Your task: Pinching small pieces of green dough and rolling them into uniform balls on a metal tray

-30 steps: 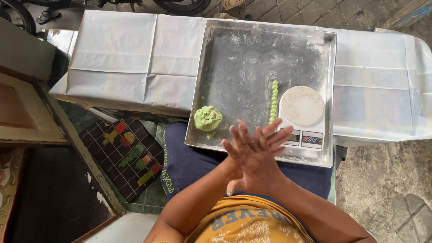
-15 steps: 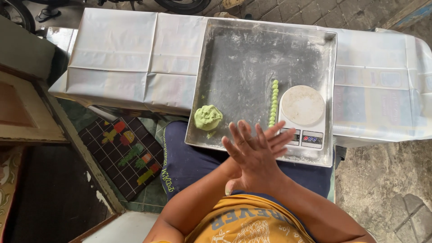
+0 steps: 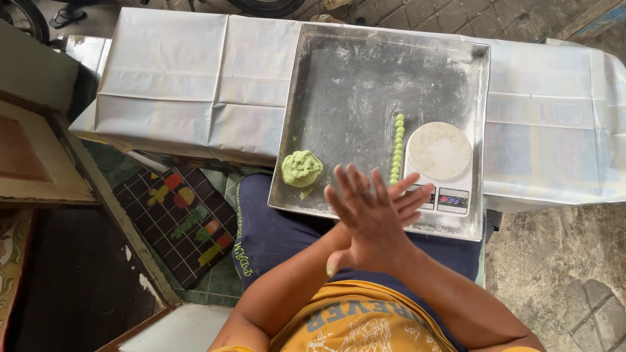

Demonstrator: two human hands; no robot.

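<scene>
On the metal tray [image 3: 365, 72], at its near left corner, sits a lump of green dough [image 3: 301, 168]. Right of it runs a row of small green balls [image 3: 396, 148] beside a white scale [image 3: 438, 166]. Over the tray's near edge the left hand [image 3: 404, 199] and right hand [image 3: 365, 218] press flat together, palm on palm — anything between them is hidden.

table [image 3: 163, 85] | white cloth [image 3: 215, 65] | metal tray [image 3: 365, 85] on cloth
</scene>
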